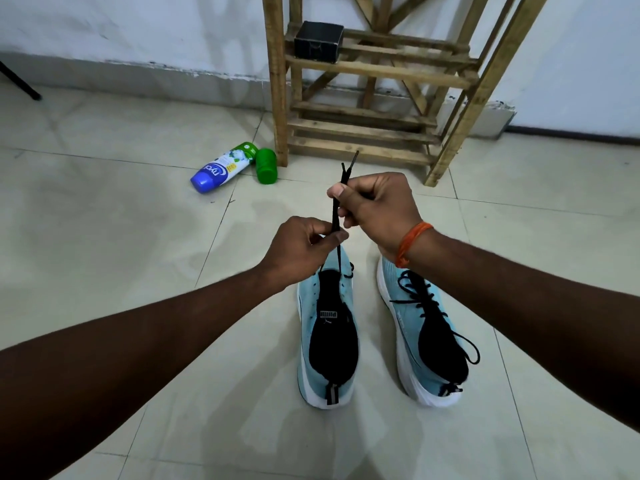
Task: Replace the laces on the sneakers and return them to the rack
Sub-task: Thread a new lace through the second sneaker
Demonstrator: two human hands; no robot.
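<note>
Pale blue fabric covers the two shoes at the lower centre of the frame. The unlaced sneaker (327,344) is on the left and the laced sneaker (415,327) is just beside it on the right, both on the tiled floor (104,209). Above them we see the left hand (304,245) pinching the black lace (335,220) low. The right hand (379,206), with an orange wrist thread (414,242), grips it higher. The right forearm hides part of the laced sneaker. Farther up, a lying bottle (221,168) and a green cap (266,166) rest near the wooden rack (277,98), which carries a black box (318,41).
</note>
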